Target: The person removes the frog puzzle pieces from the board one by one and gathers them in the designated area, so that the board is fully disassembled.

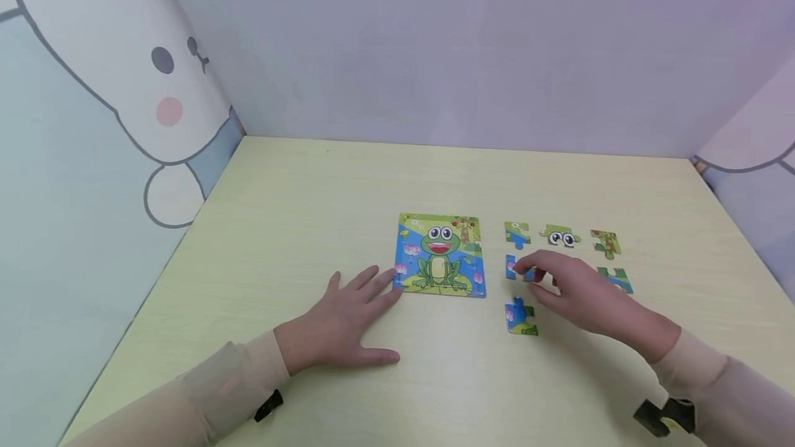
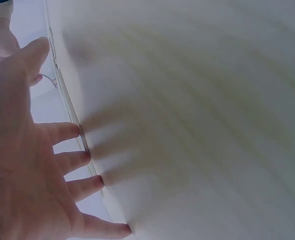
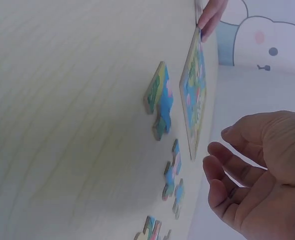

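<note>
A square frog puzzle board (image 1: pixel 439 255) lies flat on the table with its picture whole. My left hand (image 1: pixel 348 319) is spread beside it, fingers straight, the fingertips at the board's lower left edge. To the right of the board are loose jigsaw pieces. Over the middle-left piece (image 1: pixel 511 267) hovers my right hand (image 1: pixel 577 292), its fingers loosely bent. The right wrist view shows nothing between the thumb and fingers of that hand (image 3: pixel 267 175). Part of the group of pieces is hidden beneath it.
A top row holds a white-flower piece (image 1: pixel 517 234), an eyes piece (image 1: pixel 561 236) and a tree piece (image 1: pixel 606 243). Below are a green-blue piece (image 1: pixel 616 280) and a corner piece (image 1: pixel 522 317). Walls border the pale wooden table (image 1: pixel 298 205) at the back and sides.
</note>
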### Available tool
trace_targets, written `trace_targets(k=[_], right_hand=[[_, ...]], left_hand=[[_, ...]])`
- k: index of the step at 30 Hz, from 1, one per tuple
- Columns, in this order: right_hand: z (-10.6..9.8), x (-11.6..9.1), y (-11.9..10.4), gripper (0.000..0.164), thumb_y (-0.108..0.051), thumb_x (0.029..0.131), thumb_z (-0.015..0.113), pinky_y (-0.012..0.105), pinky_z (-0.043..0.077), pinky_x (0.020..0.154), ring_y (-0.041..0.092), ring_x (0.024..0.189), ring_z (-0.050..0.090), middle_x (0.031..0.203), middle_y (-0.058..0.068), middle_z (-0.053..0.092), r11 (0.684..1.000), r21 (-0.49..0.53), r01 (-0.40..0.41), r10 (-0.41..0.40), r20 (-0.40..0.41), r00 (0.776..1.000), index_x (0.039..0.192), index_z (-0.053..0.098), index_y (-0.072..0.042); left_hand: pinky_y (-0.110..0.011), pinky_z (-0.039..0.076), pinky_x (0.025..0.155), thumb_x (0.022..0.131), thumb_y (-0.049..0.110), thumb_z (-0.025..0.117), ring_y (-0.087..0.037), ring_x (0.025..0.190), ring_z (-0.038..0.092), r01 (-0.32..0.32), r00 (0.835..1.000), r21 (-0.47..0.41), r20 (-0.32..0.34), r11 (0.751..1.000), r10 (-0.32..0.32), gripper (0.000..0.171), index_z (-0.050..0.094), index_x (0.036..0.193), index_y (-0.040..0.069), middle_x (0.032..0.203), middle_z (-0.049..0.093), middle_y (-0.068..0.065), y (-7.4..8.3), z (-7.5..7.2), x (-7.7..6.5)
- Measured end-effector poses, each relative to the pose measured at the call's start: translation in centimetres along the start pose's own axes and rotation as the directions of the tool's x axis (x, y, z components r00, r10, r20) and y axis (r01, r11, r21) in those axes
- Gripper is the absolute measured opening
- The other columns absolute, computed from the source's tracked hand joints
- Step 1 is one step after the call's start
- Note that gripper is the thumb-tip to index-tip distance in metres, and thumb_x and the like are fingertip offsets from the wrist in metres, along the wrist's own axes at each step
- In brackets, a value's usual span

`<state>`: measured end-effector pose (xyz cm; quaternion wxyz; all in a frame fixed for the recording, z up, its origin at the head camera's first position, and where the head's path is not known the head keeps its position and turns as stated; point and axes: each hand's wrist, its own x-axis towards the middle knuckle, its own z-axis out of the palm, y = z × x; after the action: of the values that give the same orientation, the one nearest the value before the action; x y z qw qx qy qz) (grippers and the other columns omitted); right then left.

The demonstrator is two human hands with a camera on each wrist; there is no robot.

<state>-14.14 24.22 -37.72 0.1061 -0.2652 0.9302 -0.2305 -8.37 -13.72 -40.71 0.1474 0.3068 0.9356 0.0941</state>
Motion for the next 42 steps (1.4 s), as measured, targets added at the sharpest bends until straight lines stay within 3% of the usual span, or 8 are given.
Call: trace_targets(k=[10,15,19,24,31,42], right_hand=[[3.4,3.6,-3.8,0.042,-0.01,0.095,0.074,0.03,0.054,0.078,0.015,0.094,0.061,0.121,0.005,0.07,0.999,0.026,0.037,-0.038,0.035,0.999,0.136,0.064,-0.005],[5.1,5.3,-5.1,0.054,-0.015,0.094,0.078,0.037,0.056,0.085,0.016,0.095,0.061,0.131,0.009,0.067,0.998,-0.002,0.062,-0.062,0.023,0.998,0.144,0.06,-0.007],[5.8,6.3,-5.6,0.06,-0.015,0.094,0.078,0.043,0.057,0.095,0.021,0.105,0.064,0.136,0.012,0.064,0.999,-0.001,0.053,-0.053,0.028,0.998,0.149,0.056,-0.008],[6.2,7.0,-5.9,0.056,-0.014,0.094,0.078,0.047,0.054,0.106,0.028,0.122,0.064,0.139,0.013,0.061,0.999,-0.024,0.042,-0.041,0.047,0.998,0.146,0.059,-0.006],[5.4,8.0,-6.4,0.061,-0.014,0.096,0.076,0.053,0.047,0.114,0.039,0.14,0.055,0.153,0.019,0.052,1.0,-0.02,0.005,-0.002,0.139,0.99,0.152,0.053,-0.007],[5.4,8.2,-6.4,0.053,-0.012,0.095,0.076,0.045,0.056,0.101,0.023,0.112,0.063,0.132,0.011,0.057,1.0,0.002,0.003,-0.003,0.137,0.991,0.145,0.06,-0.006]], left_hand=[[-0.084,0.029,0.108,0.092,0.074,0.061,-0.038,0.16,0.026,0.001,1.0,-0.006,0.003,1.0,-0.001,0.092,0.041,0.162,0.018,0.175,0.025,-0.007,0.0,0.1,0.1],[-0.084,0.03,0.107,0.092,0.074,0.06,-0.038,0.16,0.027,-0.001,1.0,-0.001,0.003,1.0,0.001,0.092,0.041,0.162,0.018,0.175,0.025,-0.007,0.0,0.1,0.2],[-0.083,0.031,0.107,0.092,0.074,0.06,-0.038,0.159,0.027,-0.001,1.0,0.011,0.002,1.0,0.001,0.092,0.041,0.162,0.018,0.175,0.025,-0.007,0.0,0.1,0.2],[-0.083,0.032,0.107,0.092,0.075,0.059,-0.039,0.159,0.027,-0.007,1.0,0.019,0.0,1.0,0.007,0.092,0.041,0.162,0.018,0.175,0.024,-0.007,0.0,0.1,0.2],[-0.084,0.031,0.107,0.092,0.074,0.06,-0.039,0.159,0.027,0.0,1.0,0.012,-0.001,1.0,0.0,0.092,0.041,0.162,0.017,0.175,0.024,-0.007,-0.1,0.0,0.1],[-0.084,0.031,0.106,0.092,0.075,0.06,-0.04,0.159,0.028,-0.006,1.0,0.015,0.002,1.0,0.006,0.092,0.041,0.162,0.018,0.175,0.024,-0.007,-0.1,0.1,0.1]])
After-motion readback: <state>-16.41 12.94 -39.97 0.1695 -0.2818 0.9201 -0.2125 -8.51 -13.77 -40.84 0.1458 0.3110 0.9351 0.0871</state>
